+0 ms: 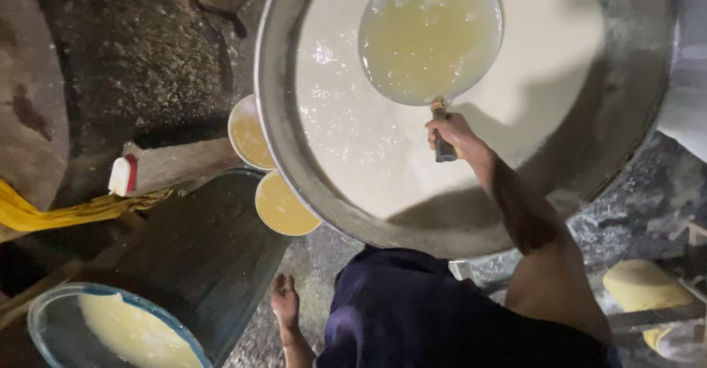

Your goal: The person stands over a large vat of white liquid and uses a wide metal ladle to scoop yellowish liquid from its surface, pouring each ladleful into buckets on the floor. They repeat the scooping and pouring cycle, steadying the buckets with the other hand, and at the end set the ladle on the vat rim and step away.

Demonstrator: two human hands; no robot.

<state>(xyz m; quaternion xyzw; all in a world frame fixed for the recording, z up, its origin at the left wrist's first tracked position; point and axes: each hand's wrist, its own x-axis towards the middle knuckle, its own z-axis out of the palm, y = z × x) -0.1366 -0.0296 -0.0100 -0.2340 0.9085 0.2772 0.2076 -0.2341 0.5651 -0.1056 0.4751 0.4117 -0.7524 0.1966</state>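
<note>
My right hand (451, 134) grips the dark handle (444, 147) of a wide round ladle (430, 35). The ladle is full of pale yellow liquid and hangs over a very large metal vat (276, 129). The vat holds white, milky liquid (368, 147) with foam at its left side. My left hand (284, 300) hangs low beside my dark blue clothing, to the left of my body. It holds nothing and its fingers look loosely apart.
Two round bowls of yellow liquid (249, 134) (283, 207) stand against the vat's left wall. A blue-rimmed basin (51, 316) with cream liquid sits at the bottom left beside a dark tub (206, 250). A yellow cloth (66, 212) lies at left, a yellowish lump (644, 285) at right.
</note>
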